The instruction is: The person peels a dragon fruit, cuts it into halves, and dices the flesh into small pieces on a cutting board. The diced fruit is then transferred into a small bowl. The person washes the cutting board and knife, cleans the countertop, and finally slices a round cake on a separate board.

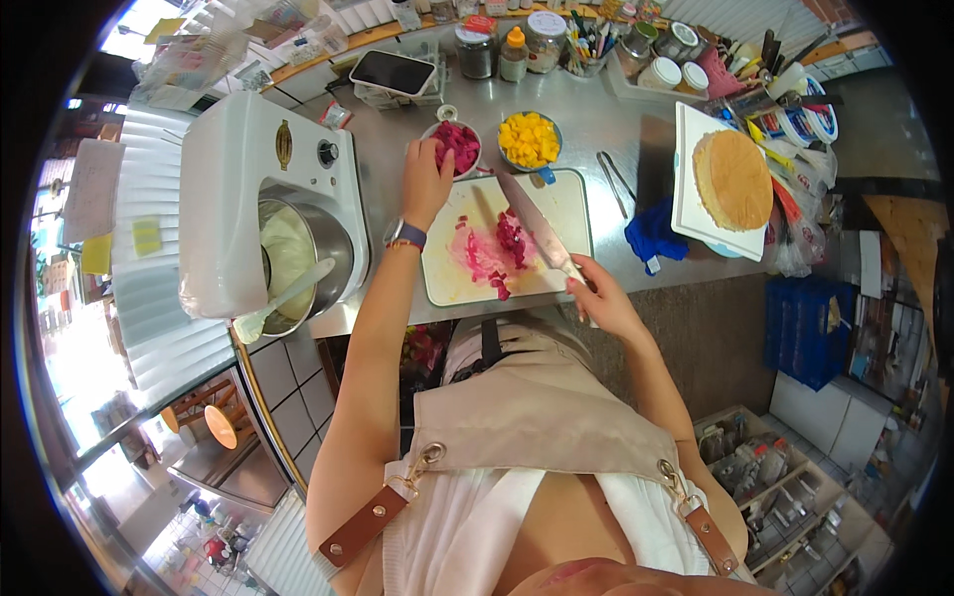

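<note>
My right hand (602, 298) grips the handle of a large kitchen knife (538, 229). Its broad blade slants over a white cutting board (570, 205), pointing toward the far edge. A heap of diced magenta fruit (510, 242), possibly dragon fruit, lies beside the blade, with pink juice smeared around it. My left hand (428, 177) reaches to the near left side of a bowl of magenta fruit cubes (457, 145), its fingers at the cubes; whether it holds any is hidden. Right of that bowl stands a blue-handled cup of diced yellow fruit (529, 138).
A white stand mixer (223, 201) with a steel bowl (335, 261) of pale cream stands left; a spatula (298, 292) rests across the rim. To the right are tongs (616, 182), a blue cloth (656, 237) and a round sponge cake (734, 179). Jars (477, 52) line the back.
</note>
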The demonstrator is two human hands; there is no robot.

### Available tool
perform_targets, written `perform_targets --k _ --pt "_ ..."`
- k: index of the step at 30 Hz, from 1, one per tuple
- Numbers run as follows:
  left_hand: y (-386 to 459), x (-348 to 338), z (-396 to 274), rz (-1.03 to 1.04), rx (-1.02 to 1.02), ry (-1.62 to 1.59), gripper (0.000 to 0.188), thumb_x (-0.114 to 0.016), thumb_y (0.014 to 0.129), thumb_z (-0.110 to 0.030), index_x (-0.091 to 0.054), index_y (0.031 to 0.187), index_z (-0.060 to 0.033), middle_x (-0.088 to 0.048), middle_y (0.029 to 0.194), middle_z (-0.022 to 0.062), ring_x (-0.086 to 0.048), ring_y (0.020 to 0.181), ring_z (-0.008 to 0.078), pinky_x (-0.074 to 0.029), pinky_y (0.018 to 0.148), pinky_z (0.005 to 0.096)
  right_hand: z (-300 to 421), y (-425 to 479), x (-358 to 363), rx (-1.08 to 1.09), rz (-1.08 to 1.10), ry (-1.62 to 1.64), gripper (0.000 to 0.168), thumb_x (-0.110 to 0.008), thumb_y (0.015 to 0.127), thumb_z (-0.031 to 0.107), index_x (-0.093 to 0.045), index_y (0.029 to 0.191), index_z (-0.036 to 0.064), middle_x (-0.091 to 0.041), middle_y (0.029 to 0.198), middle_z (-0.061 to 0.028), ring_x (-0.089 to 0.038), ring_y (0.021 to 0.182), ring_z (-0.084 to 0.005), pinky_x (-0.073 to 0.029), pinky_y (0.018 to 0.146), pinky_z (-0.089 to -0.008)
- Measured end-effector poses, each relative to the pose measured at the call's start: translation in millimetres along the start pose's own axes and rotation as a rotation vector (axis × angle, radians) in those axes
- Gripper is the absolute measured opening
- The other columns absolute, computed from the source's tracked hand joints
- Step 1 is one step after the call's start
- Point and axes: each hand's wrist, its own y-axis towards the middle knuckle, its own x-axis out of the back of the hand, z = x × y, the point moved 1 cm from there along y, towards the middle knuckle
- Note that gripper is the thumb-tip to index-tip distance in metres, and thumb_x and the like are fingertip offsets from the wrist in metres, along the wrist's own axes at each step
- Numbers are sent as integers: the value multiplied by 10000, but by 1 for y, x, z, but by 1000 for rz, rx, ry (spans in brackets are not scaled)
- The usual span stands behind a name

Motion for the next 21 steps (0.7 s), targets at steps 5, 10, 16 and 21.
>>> perform_targets --k 5,10,16,21 --pt "-93 -26 -22 404 16 -80 511 -727 714 -143 -546 1170 -2 -549 1090 206 -555 1002 379 -475 899 411 -120 -20 29 190 -377 -158 273 -599 960 162 -572 1193 24 -574 796 6 -469 651 -33 -387 585 -209" --pt "-127 -38 -76 599 64 38 909 -832 603 -171 -354 1339 68 -450 1229 261 -461 1158 410 -435 998 418 -191 -14 16 69 -476 44 210 -601 973 194 -616 1139 66 -505 681 66 -427 601 -25 -333 520 -204" --pt "-141 -75 -81 461 166 18 939 -830 569 -85 -309 1331 84 -432 1203 262 -415 1159 423 -403 1031 429 -193 15 -40 16 -297 215 217 -619 957 192 -632 1125 55 -553 705 32 -492 617 -55 -398 555 -222" --pt "-142 -70 -68 360 274 -100 916 -841 541 -90 -338 1297 27 -435 1234 267 -404 1203 434 -419 1007 434 -170 19 -49 33 -256 131 217 -620 955 187 -633 1117 43 -557 700 23 -489 613 -55 -395 552 -227"
